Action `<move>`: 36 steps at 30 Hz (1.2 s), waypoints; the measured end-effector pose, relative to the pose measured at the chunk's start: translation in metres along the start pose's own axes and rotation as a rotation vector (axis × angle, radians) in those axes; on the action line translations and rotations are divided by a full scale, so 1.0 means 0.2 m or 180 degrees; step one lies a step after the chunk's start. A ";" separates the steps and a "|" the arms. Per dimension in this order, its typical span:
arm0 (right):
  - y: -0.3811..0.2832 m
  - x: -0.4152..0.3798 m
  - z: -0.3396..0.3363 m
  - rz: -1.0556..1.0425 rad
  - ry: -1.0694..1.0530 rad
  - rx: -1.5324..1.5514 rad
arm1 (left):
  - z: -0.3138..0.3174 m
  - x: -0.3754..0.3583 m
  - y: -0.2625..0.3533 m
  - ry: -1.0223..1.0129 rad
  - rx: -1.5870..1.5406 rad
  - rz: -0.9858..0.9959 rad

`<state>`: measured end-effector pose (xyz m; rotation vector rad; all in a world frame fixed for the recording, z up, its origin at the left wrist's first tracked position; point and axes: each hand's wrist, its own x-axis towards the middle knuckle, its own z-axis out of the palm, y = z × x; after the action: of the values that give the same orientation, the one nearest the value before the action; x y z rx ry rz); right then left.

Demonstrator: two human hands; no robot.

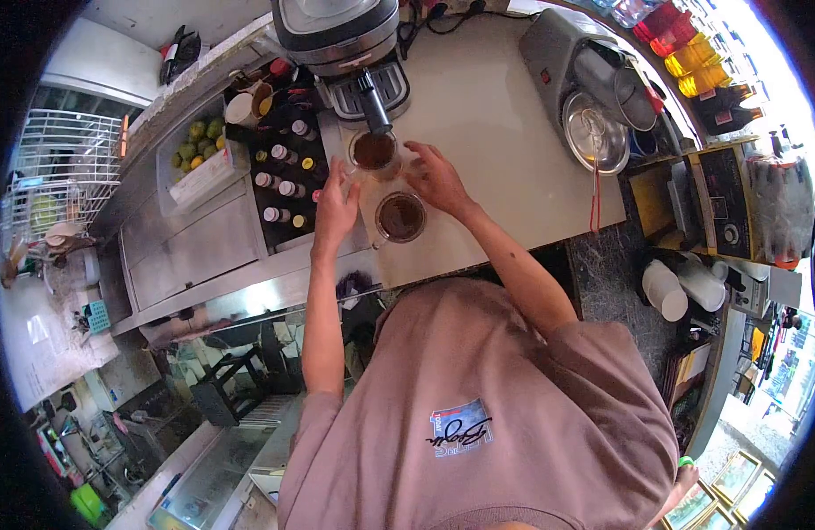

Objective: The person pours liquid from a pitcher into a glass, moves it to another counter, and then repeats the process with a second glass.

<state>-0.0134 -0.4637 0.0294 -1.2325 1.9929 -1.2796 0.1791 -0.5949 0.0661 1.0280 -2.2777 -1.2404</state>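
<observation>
Two clear glass cups hold dark brown liquid. The farther cup (373, 152) stands just below the black handle (373, 104) of a coffee machine (341, 40). The nearer cup (400, 218) is on the light counter, closer to my body. My left hand (337, 205) is at the left of the cups, fingers extended toward the farther one. On the right, my right hand (436, 179) is beside the same cup with its fingers apart. Neither hand visibly grips a cup; whether the fingertips touch the farther one is unclear.
Left of the machine are capped bottles (288, 188) in a dark tray and a clear bin of green fruit (195, 146). At the right stand a grey appliance (557, 66) and a metal bowl (595, 132). White cups (664, 290) lie farther right.
</observation>
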 end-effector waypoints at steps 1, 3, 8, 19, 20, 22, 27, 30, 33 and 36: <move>0.05 -0.03 0.00 -0.0041 0.0123 0.0248 | -0.01 -0.05 0.00 0.0203 0.0490 0.0039; 0.11 -0.12 -0.02 -0.0068 0.0246 0.0508 | -0.06 -0.19 0.04 0.0057 0.0652 0.0008; -0.02 -0.28 -0.12 0.0068 -0.0775 0.0754 | -0.07 -0.43 0.09 -0.1050 -0.0058 -0.0290; -0.19 -0.37 -0.11 -0.0075 -0.0873 0.0115 | 0.12 -0.49 0.14 -0.0355 -0.0425 -0.0491; -0.19 -0.38 -0.10 -0.0007 -0.0780 0.0051 | 0.11 -0.49 0.13 -0.0372 -0.0463 -0.0473; -0.20 -0.40 -0.09 0.0006 -0.0694 -0.0013 | 0.11 -0.47 0.08 -0.0399 -0.0494 -0.0450; -0.20 -0.45 -0.07 -0.0044 -0.0512 -0.0257 | 0.12 -0.45 0.01 -0.0402 -0.0770 -0.0340; -0.22 -0.45 -0.06 -0.0035 -0.0345 -0.0368 | 0.13 -0.42 -0.01 -0.0386 -0.0848 -0.0183; -0.23 -0.45 -0.06 -0.0051 -0.0348 -0.0330 | 0.09 -0.42 0.04 -0.0433 -0.0780 -0.0250; -0.21 -0.45 -0.07 -0.0209 -0.0328 -0.0402 | 0.06 -0.41 0.00 -0.0708 -0.1029 -0.0399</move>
<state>0.0378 -0.3852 0.0654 -1.4046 2.0000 -1.1110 0.2266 -0.5280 0.0631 0.9643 -2.0921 -1.7847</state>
